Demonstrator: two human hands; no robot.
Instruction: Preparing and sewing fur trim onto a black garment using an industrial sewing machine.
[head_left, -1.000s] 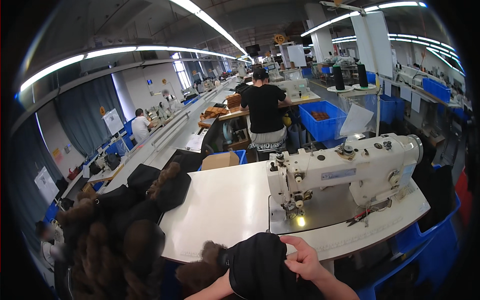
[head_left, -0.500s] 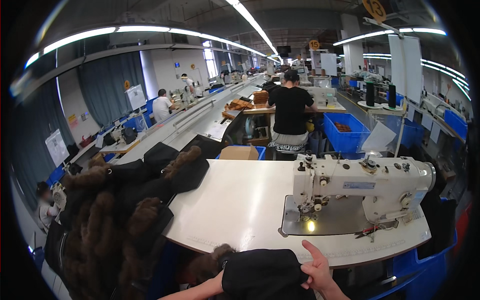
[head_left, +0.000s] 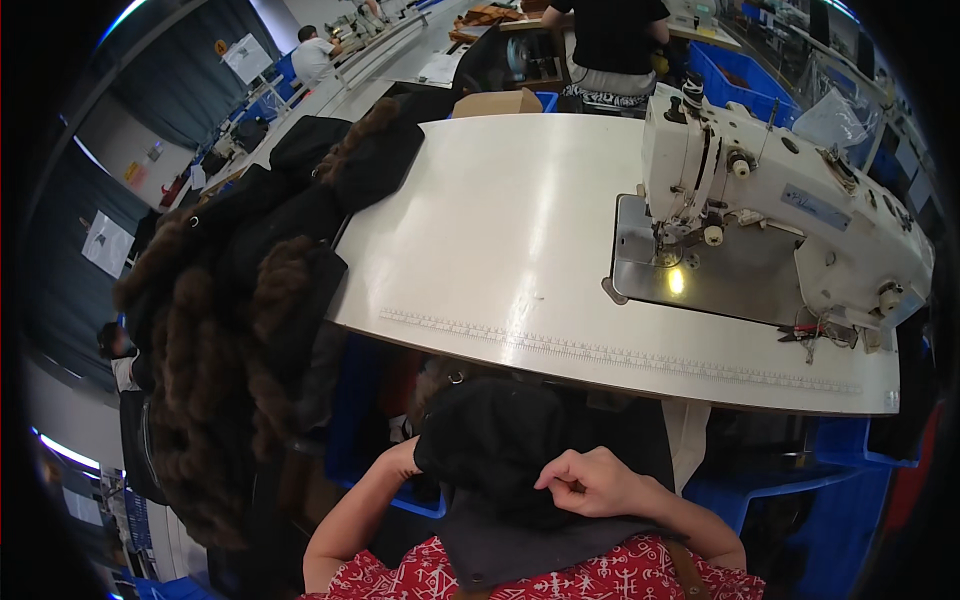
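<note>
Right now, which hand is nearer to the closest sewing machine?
Right. The right hand is on the near side of the sewing machine, toward its left; the left wrist is farther left, its hand hidden by black fabric.

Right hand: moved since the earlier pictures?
Yes, back from the white table: the right hand overlapped its front edge in view; now it sits clear below.

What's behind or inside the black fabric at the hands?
The left forearm leads to the left edge of the black fabric; brown fur shows past its upper left edge. The left hand is covered: inside or behind, I cannot tell.
</note>
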